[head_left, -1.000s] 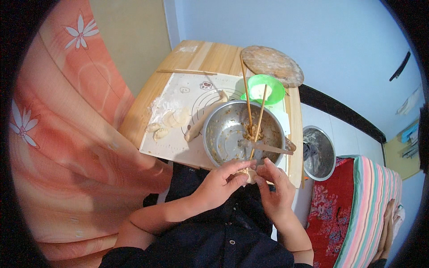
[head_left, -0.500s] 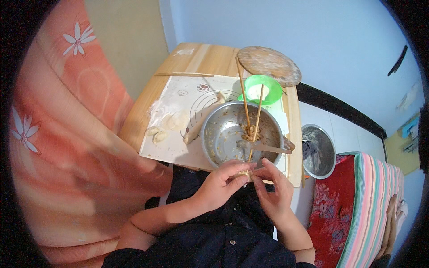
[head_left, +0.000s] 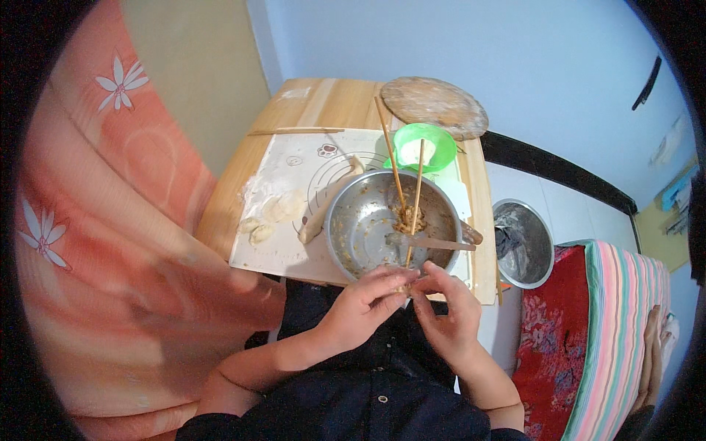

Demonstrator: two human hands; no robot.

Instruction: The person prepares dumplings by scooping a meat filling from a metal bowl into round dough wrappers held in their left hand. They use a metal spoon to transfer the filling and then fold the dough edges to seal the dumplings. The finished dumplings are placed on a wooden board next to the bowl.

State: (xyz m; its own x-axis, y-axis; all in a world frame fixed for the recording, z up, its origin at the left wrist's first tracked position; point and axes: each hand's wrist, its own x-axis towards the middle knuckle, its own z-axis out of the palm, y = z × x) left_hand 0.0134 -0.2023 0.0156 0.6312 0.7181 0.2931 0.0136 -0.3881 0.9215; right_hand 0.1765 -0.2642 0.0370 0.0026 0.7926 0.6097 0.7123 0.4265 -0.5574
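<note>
Close together at the table's front edge, my left hand (head_left: 365, 305) and my right hand (head_left: 450, 316) pinch a small filled dumpling (head_left: 403, 290) between their fingertips. Fingers hide most of it. Just beyond them stands a steel mixing bowl (head_left: 360, 220) with remains of brown filling (head_left: 409, 218). Two chopsticks (head_left: 391, 151) lean up out of the filling, and a spatula-like tool (head_left: 441, 242) rests across the bowl's right side. Left of the bowl, a roll of dough (head_left: 312, 224), flat wrappers (head_left: 284, 206) and shaped dumplings (head_left: 260, 234) lie on the floury mat (head_left: 294, 257).
A green bowl of white powder (head_left: 441, 151) and a round wooden board (head_left: 435, 106) sit at the table's (head_left: 220, 198) far right. A thin stick (head_left: 298, 131) lies along the mat's back. Right of the table are another steel bowl (head_left: 540, 257) and striped bedding (head_left: 625, 331); an orange curtain (head_left: 147, 257) hangs left.
The view has shifted slightly. Both hands stay together at the dumpling, with small finger movements, and less of it shows now.
</note>
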